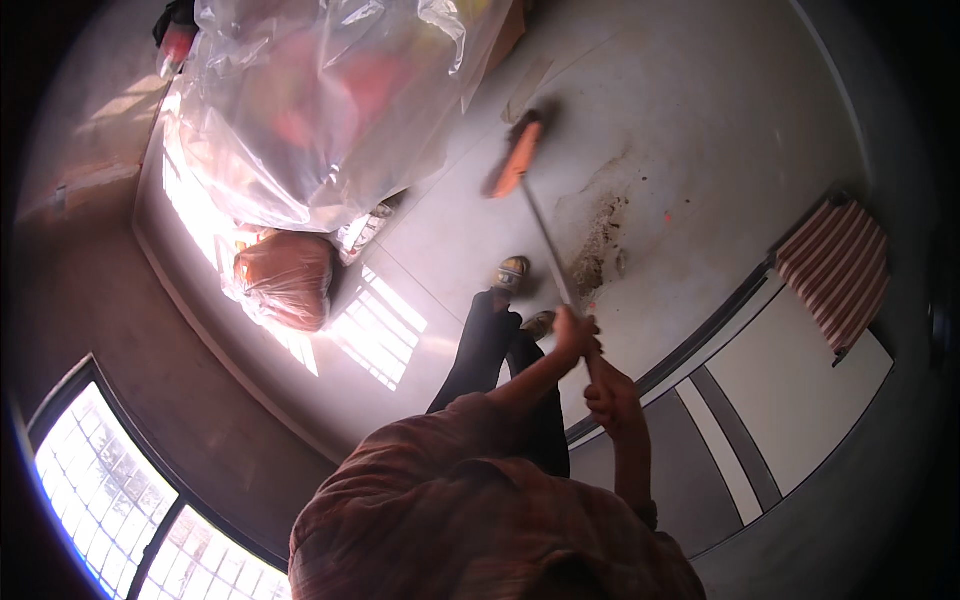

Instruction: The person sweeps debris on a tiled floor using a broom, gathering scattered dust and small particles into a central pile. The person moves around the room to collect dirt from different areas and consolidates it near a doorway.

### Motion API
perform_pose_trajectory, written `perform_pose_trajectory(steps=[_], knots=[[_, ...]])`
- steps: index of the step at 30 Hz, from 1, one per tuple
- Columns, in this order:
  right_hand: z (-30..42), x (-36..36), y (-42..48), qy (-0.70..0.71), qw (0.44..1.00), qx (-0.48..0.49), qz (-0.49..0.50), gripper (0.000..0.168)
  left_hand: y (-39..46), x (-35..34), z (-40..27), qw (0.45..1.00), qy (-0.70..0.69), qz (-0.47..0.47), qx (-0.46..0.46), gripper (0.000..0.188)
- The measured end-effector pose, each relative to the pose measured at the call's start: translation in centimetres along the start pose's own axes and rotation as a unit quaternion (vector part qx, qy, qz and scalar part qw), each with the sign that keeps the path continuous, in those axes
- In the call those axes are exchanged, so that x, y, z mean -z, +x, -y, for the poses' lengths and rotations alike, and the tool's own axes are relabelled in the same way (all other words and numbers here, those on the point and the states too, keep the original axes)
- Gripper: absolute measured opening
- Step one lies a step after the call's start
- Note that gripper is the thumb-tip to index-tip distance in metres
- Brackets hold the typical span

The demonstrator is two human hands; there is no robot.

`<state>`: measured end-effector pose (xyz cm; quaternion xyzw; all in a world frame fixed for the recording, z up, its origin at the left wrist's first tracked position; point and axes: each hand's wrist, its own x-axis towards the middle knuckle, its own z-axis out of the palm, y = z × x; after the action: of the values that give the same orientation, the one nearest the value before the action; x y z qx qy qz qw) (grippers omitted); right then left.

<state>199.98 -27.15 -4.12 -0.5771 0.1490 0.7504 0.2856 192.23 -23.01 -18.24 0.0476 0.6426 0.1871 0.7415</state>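
Both hands grip the pole of a long-handled broom (550,244). My left hand (575,334) wraps the handle lower down, towards the brush. Nearer my body, my right hand (613,399) closes round the upper part of the same pole. The orange broom head (519,161) is on or just above the pale floor, slightly blurred; which of the two I cannot tell. To the right of the broom head and pole, a streak of brown dirt (598,247) lies on the floor, with small bits scattered around it.
A large clear plastic bag (322,127) with colourful contents stands at upper left. Below it sits a tied bag with reddish-brown contents (285,277). A striped cloth (836,262) hangs over a white and grey panelled piece (795,390) at right. A barred window (105,480) is at lower left.
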Motion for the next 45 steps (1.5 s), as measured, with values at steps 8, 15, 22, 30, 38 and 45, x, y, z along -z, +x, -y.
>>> perform_pose_trajectory(steps=[8, 15, 22, 30, 38, 45], knots=[[-4.3, -0.7, 10.1, -0.108, 0.984, 0.026, 0.138, 0.028, 6.9, 11.0, 1.0, 0.921, 0.387, -0.046, 0.0, 0.016], [-0.4, 5.5, 1.0, -0.11, 0.98, 0.049, -0.16, 0.03, 6.7, -4.6, 9.8, 0.988, 0.022, 0.069, 0.135, 0.009], [3.5, 11.1, -2.5, -0.596, 0.675, 0.404, -0.163, 0.043, 6.9, -9.7, 3.6, 0.91, 0.194, 0.363, 0.041, 0.052], [7.5, 10.9, 0.6, -0.553, 0.781, 0.155, -0.246, 0.05, 29.9, -0.6, -16.2, 0.867, 0.484, -0.074, -0.093, 0.029], [18.4, 6.1, 4.9, 0.107, 0.967, -0.037, -0.229, 0.041, 56.0, 11.1, -24.9, 0.806, 0.478, -0.309, -0.163, 0.025], [20.5, 9.4, 8.5, 0.157, 0.93, -0.112, -0.312, 0.028, 68.1, 5.4, -25.2, 0.949, 0.064, -0.304, 0.05, 0.027]])
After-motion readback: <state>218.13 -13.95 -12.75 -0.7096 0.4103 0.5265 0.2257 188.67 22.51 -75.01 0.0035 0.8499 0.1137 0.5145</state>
